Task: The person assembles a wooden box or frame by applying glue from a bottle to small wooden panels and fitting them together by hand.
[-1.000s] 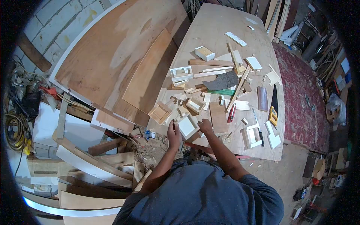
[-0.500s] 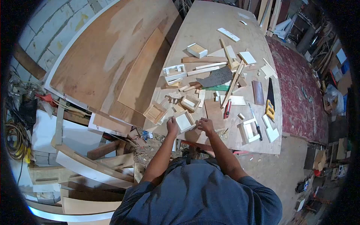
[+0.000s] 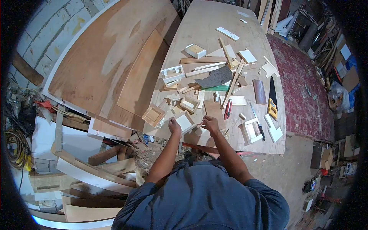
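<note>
My left hand [image 3: 174, 126] is closed on the near left side of a small open wooden box [image 3: 184, 122] with a white bottom panel, tilted at the table's near edge. Just right of the box, my right hand [image 3: 209, 125] has its fingers pinched together. Something thin and pale seems to stick out from its fingertips toward the box, too small to name. Left of my left hand sits a bare wooden tray-like box [image 3: 154, 115]. Beyond the held box is another small wooden box [image 3: 189, 103].
Wood strips, offcuts and a grey abrasive-looking sheet [image 3: 214, 78] crowd the table [image 3: 184, 38]. On the right lie a yellow-handled handsaw [image 3: 272, 108], a black-handled blade [image 3: 260, 128], a red utility knife [image 3: 228, 109] and a white frame [image 3: 252, 131]. Large plywood panels [image 3: 111, 57] lean at left.
The view has shifted slightly, so the table appears further left and up. My right hand sits a little further from the box; my left hand keeps its hold.
</note>
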Demonstrator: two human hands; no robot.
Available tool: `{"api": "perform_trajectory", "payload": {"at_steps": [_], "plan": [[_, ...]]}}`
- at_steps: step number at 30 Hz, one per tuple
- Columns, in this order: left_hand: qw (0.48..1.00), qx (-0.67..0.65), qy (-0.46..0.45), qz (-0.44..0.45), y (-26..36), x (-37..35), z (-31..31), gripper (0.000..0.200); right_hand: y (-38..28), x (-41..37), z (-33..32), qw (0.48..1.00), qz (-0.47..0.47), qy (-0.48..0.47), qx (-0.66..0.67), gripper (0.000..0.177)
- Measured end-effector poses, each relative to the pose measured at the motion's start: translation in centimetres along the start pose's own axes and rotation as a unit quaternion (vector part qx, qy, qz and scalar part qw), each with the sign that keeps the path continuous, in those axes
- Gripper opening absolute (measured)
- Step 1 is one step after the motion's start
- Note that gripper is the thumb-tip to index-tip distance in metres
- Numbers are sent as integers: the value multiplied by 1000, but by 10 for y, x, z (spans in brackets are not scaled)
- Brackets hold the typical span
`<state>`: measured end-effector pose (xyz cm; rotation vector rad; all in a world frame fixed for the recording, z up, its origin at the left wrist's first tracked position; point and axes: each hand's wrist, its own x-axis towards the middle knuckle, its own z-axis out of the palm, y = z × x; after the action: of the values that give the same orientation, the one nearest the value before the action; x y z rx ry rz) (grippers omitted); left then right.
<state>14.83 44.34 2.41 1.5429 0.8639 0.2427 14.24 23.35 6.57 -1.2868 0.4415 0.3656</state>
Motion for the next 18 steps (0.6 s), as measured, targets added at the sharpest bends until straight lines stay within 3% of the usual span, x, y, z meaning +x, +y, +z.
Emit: {"api": "perform_trajectory", "payload": {"at_steps": [3,5,6,9,10,12,14,18], "plan": [[998,0,-27,59,-26,12,-10,44,-27,-19,-11,998,-63,-23,-18,45],[990,8,-119,81,-11,-2,-21,53,-59,-50,-24,994,-99,-21,-34,44],[989,11,-122,82,-1,-12,-24,53,-70,-61,-35,991,-127,-20,-38,44],[985,43,-156,59,25,-45,-33,84,-97,-97,-73,989,-147,6,22,43],[985,46,-157,59,13,-38,-31,84,-105,-105,-87,990,-141,29,7,42],[976,96,-129,144,0,-32,-25,94,-112,-118,-114,987,-148,61,14,41],[977,99,-134,134,-2,-38,-19,102,-116,-128,-139,985,-145,89,29,40],[956,235,-120,124,32,-66,-5,125,-120,-135,-188,983,-163,84,18,40]]}}
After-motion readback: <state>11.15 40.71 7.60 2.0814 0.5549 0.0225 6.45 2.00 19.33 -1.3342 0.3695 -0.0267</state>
